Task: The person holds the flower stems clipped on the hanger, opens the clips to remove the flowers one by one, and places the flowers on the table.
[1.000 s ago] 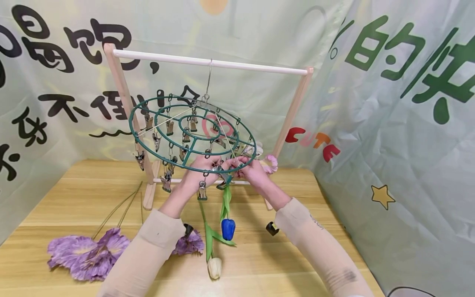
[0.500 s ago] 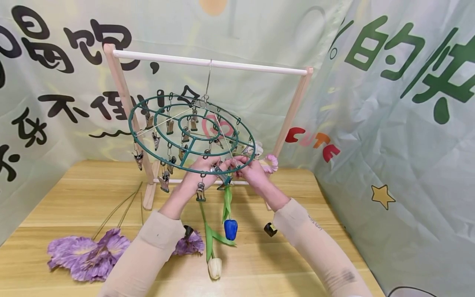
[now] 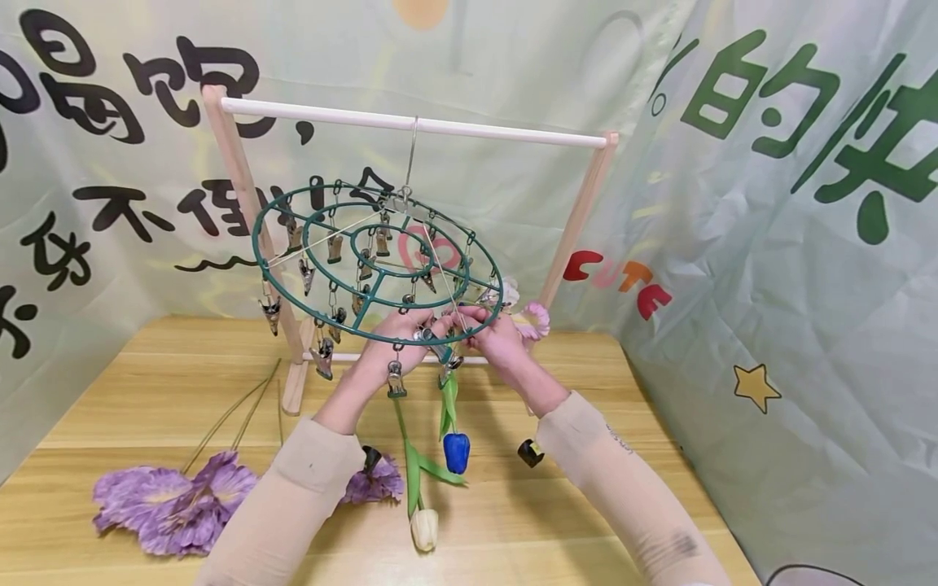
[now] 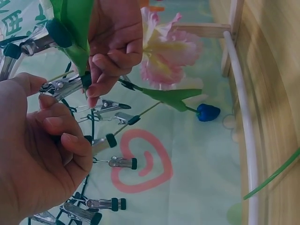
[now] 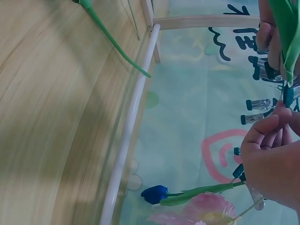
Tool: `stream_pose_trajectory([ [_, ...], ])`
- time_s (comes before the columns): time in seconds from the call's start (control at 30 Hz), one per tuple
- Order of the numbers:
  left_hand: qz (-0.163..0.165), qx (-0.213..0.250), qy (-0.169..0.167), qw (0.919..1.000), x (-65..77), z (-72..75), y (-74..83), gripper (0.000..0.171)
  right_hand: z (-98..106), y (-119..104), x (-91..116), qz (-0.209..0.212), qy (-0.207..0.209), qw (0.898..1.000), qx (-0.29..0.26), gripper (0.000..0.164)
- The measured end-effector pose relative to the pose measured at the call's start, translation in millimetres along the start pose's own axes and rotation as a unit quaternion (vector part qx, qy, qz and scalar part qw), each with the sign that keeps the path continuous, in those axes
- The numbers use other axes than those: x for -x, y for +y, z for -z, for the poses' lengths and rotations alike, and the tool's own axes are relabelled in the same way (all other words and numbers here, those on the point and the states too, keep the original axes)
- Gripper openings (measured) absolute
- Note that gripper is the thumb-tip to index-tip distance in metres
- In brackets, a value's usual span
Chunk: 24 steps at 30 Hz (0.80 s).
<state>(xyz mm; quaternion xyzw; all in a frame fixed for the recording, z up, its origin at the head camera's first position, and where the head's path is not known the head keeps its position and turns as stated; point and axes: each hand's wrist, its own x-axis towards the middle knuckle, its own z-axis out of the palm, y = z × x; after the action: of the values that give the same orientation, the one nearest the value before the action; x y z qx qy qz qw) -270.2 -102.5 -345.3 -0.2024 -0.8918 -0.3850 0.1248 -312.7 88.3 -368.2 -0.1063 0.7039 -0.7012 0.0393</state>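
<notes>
My left hand (image 3: 399,335) pinches a metal clip (image 4: 63,88) with green tips, at the front right of the round green hanger (image 3: 366,316). Close beside it, my right hand (image 3: 501,338) has thumb and fingertips together at the clip's tip, pinching the stem of a blue tulip (image 3: 456,452). That tulip's green leaf (image 4: 77,28) comes near the camera in the left wrist view, and the stem end shows along the clip. Behind the hands another blue tulip (image 4: 208,112) hangs from a clip; a pink flower (image 4: 171,51) hangs near it.
The hanger hangs by its hook from the white bar (image 3: 330,114) of a wooden stand, with several loose clips around its rings. On the table lie a white tulip (image 3: 423,529) and purple flowers (image 3: 172,500). Printed cloth (image 3: 755,309) closes off the back and sides.
The hanger has shifted slightly left. The blue tulip's head has moved a little right, and a dangling clip shows more clearly beside its stem. Both hands stay close together.
</notes>
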Motion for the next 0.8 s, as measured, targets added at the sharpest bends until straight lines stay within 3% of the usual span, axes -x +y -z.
stream_pose_trajectory([
  [0.3, -0.032, 0.002, 0.026, 0.9992, 1.2, -2.7, -1.1, 0.039, -0.9, 0.7, 0.3, 0.003, 0.004, 1.000, 0.015, 0.031],
  [0.57, -0.022, 0.028, 0.018, 0.9992, 3.2, -1.9, -2.4, 0.032, -0.5, 2.3, 3.1, 0.000, 0.001, 1.000, 0.027, 0.027],
  [0.7, -0.044, 0.039, 0.019, 0.9981, 2.9, 1.3, -5.4, 0.037, 1.1, 4.4, 5.6, -0.023, -0.009, 0.999, 0.027, 0.028],
  [0.8, -0.037, 0.076, 0.002, 0.9964, 2.4, 5.7, -7.2, 0.034, 3.3, 6.7, 9.2, -0.038, -0.028, 0.998, 0.042, 0.030],
])
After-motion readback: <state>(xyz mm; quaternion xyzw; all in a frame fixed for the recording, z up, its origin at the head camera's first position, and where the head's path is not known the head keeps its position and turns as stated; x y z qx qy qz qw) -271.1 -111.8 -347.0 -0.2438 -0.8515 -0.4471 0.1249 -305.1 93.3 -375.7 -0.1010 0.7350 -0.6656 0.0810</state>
